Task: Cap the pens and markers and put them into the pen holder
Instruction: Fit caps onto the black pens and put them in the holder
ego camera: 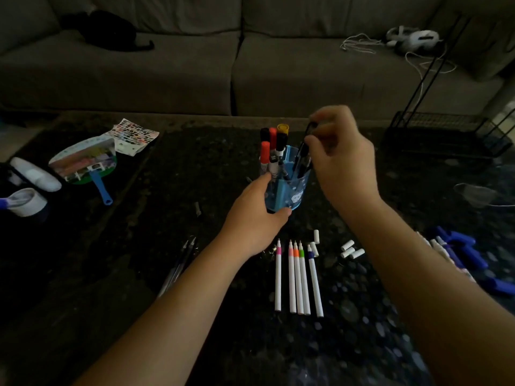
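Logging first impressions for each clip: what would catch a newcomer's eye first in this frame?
The blue pen holder at the centre of the dark table, bristling with capped markers, gripped at its side by the left hand while the right hand lowers a black pen into it. Next, the row of five uncapped white markers lying just in front, with loose white caps scattered to their right.

- Blue pen holder [289, 195] is showing a white cloud print.
- Inside it, markers [274, 143] are showing orange, black and yellow caps.
- Near it, white pens [298, 282] are wearing pink, orange, green and purple bands.
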